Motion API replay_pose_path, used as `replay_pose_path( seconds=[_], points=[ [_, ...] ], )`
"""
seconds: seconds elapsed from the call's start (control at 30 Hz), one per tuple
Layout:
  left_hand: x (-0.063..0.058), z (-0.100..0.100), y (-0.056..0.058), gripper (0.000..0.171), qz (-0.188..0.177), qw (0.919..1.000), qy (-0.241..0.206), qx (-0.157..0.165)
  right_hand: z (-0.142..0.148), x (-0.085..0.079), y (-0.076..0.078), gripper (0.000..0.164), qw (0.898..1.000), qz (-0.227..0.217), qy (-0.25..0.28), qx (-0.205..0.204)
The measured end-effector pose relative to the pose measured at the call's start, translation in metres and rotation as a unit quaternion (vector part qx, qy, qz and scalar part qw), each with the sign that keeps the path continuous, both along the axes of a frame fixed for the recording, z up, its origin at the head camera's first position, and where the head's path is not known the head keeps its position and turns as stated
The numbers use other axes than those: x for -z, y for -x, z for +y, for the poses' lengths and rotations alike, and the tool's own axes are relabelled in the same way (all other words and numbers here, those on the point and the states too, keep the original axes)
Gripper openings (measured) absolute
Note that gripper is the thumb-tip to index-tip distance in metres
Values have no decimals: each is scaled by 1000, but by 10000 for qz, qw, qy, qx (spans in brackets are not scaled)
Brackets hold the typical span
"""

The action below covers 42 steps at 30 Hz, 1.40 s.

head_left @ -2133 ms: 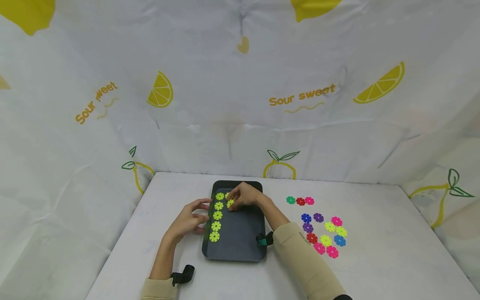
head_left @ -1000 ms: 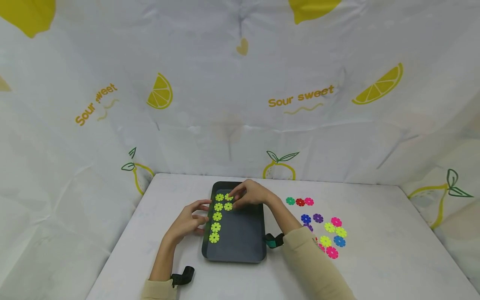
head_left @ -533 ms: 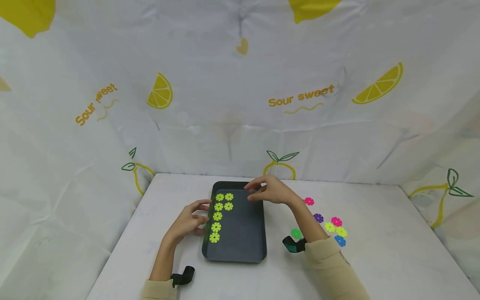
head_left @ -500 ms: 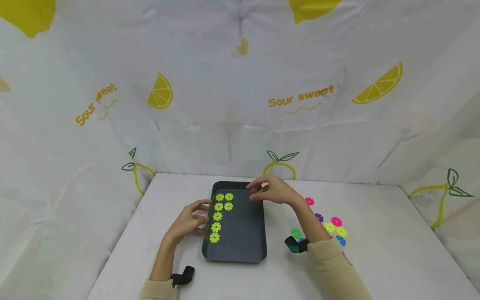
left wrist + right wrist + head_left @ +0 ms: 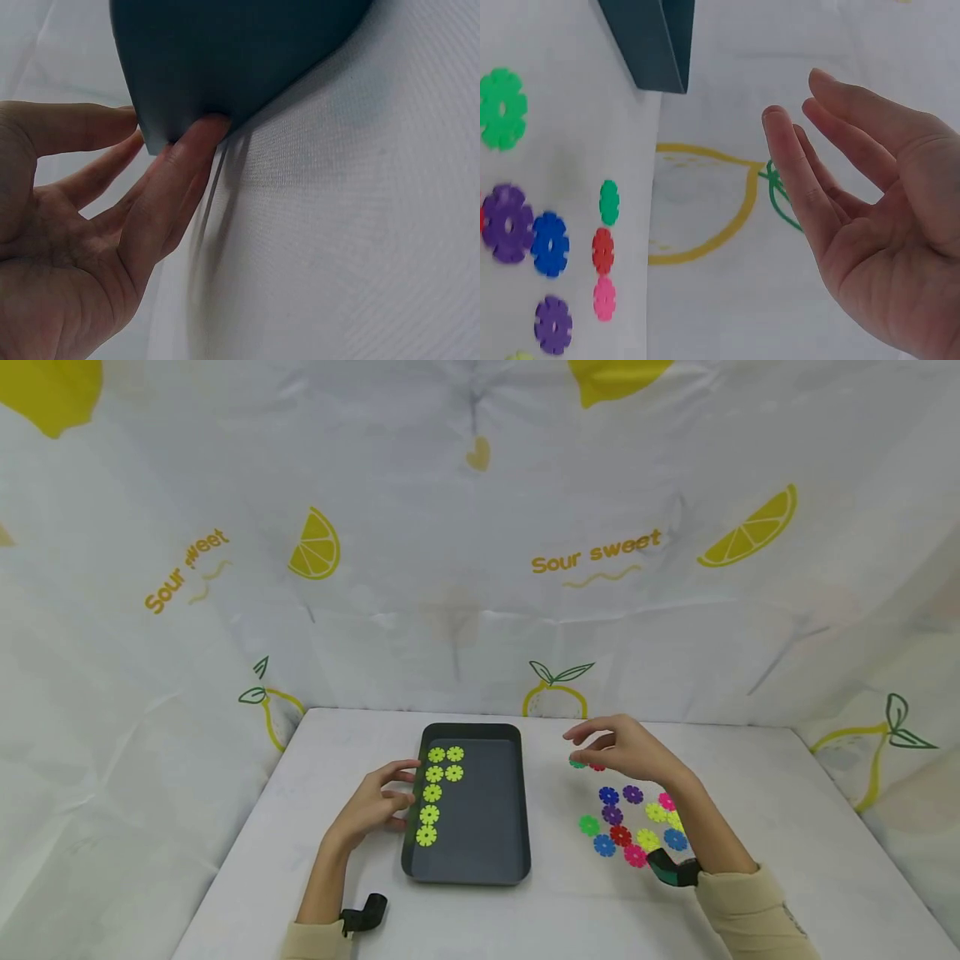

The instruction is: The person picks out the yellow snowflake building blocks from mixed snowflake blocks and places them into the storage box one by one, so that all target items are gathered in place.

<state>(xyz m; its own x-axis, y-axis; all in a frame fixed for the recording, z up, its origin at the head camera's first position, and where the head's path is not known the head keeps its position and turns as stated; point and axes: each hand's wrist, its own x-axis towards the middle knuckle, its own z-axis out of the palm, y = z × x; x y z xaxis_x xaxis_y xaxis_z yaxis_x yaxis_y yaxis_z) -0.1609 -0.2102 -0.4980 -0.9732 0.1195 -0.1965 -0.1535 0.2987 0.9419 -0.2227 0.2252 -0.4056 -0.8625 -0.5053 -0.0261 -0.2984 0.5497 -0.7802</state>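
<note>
My left hand (image 5: 373,802) rests its fingertips along the left side of a dark grey tray (image 5: 491,827). In the left wrist view its thumb is at the rim and a finger lies against the outer wall (image 5: 247,52). Two uneven columns of yellow flower-shaped discs (image 5: 432,793) lie inside the tray. To the right of it, my right hand (image 5: 626,750) hovers with parted fingers and nothing in it. Beneath its thumb show a green disc (image 5: 576,762) and part of a red disc (image 5: 597,767). The pink disc (image 5: 604,298) beside them appears in the right wrist view.
A loose group of discs lies on the white table right of the tray, among them a light green disc (image 5: 589,825), a dark blue disc (image 5: 608,795) and a yellow disc (image 5: 648,840). The right forearm covers part of this group. A lemon-printed cloth (image 5: 420,552) hangs behind.
My right hand has let go of a yellow disc in the tray's second column and moved right, out past the tray to the coloured discs. The left hand has stayed at the tray.
</note>
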Motion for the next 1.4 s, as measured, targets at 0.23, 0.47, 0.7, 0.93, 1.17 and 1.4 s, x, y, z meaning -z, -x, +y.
replay_pose_path(
  seconds=[0.23,0.47,0.7,0.93,1.17,1.4],
  points=[
    [0,-1,0,64,3,10000,31,-4,40,9,-16,38,9995,-89,-288,27],
    [2,-1,0,64,17,10000,1,34,77,28,-28,44,9984,-392,-398,126],
    [0,-1,1,64,26,10000,-7,38,102,48,-32,46,9964,-594,-574,164],
    [-1,-1,1,64,4,10000,10,23,113,64,-30,47,9945,-573,-784,382],
    [3,-3,2,64,2,10000,-32,67,124,85,-26,41,9936,-439,-954,420],
    [1,-1,1,64,0,10000,-6,37,127,90,-22,37,9933,-343,-1029,396]
  ],
)
